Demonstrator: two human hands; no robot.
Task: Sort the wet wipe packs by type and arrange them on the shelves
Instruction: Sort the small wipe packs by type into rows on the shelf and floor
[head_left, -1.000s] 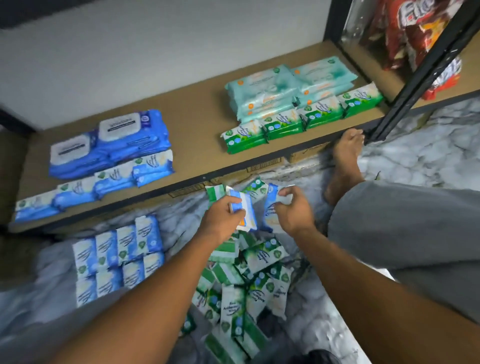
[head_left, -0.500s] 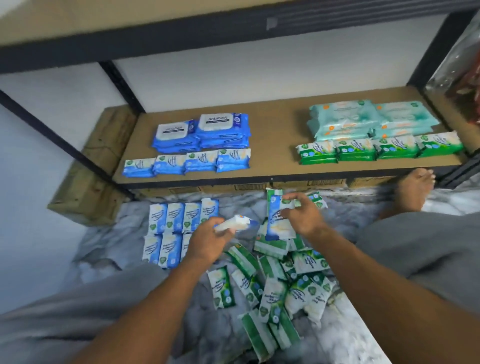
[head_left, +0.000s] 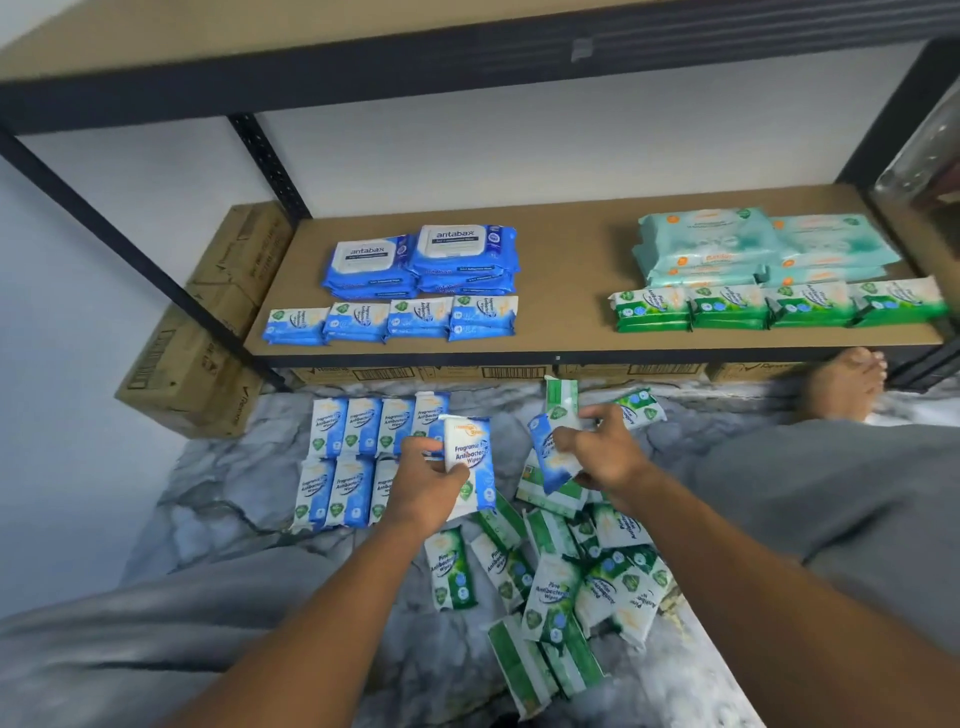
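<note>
Blue wipe pack (head_left: 470, 465): gripped upright by left hand (head_left: 423, 486), just right of blue rows on floor (head_left: 358, 457); second blue pack (head_left: 550, 457): pinched by right hand (head_left: 605, 457) above green heap (head_left: 566, 582); advice: lay flush in row, label up; shelf (head_left: 566, 270) beyond.

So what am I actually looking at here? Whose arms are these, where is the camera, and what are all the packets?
No machine here: these are a person's bare arms, filmed by one camera worn on their head, looking down. The left hand grips a blue wipe pack; the right hand grips a second blue pack. On the marbled floor lie neat rows of blue packs and a loose heap of green packs. The shelf holds large blue packs, small blue packs, pale teal packs and small green packs.
</note>
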